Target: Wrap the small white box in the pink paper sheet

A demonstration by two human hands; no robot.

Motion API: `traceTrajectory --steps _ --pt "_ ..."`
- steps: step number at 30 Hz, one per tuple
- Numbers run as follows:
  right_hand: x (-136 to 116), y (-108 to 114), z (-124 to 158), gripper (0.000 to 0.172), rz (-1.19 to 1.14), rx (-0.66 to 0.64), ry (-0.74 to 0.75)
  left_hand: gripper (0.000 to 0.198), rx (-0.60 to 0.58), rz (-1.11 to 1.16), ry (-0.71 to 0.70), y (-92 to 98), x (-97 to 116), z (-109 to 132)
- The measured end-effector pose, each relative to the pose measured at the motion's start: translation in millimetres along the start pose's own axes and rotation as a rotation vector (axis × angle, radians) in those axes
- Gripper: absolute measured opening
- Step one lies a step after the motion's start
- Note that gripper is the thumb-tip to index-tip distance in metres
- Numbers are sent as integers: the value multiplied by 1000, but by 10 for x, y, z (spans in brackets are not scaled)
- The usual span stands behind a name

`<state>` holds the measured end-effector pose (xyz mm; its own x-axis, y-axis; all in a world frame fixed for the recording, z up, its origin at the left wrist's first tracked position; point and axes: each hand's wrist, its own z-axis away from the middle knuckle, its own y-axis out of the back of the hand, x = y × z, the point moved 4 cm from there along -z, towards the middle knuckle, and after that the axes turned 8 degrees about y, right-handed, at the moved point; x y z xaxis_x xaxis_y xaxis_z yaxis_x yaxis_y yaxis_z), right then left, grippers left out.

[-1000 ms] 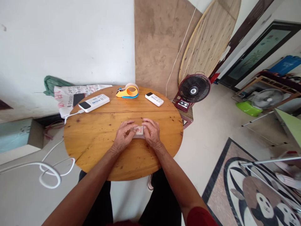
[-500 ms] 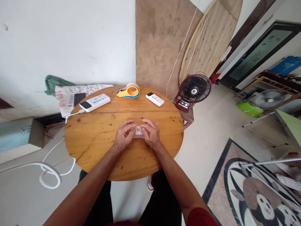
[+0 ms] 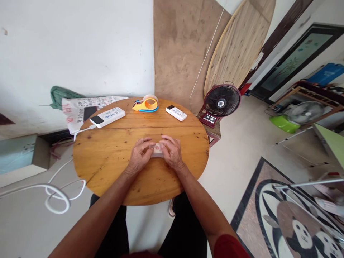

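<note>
A small pale, whitish box-like object [image 3: 157, 151] lies between my hands near the middle of the round wooden table [image 3: 113, 157]. My left hand [image 3: 141, 154] grips its left end with thumb and fingers. At its right end, my right hand [image 3: 172, 152] holds it the same way. A pinkish round mark shows on top of the object; its ends are hidden by my fingers.
Along the table's far side are a large white power bank [image 3: 108, 117] with a cable, an orange tape dispenser [image 3: 145, 104] and a smaller white device [image 3: 176, 113]. A dark red fan [image 3: 222, 102] stands right of the table.
The whole view has shifted very slightly. Both hands keep their hold on the pale object, with no clear movement over the table.
</note>
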<state>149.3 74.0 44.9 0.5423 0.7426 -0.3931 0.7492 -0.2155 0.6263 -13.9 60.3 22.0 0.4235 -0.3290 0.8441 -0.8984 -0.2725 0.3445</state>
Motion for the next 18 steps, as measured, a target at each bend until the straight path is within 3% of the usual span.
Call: traceTrajectory --steps 5,18 --pt "79 63 -24 19 -74 119 -70 21 24 26 23 10 0 -19" --pt "237 -7 -15 16 -221 153 -246 20 75 12 52 7 -16 -32"
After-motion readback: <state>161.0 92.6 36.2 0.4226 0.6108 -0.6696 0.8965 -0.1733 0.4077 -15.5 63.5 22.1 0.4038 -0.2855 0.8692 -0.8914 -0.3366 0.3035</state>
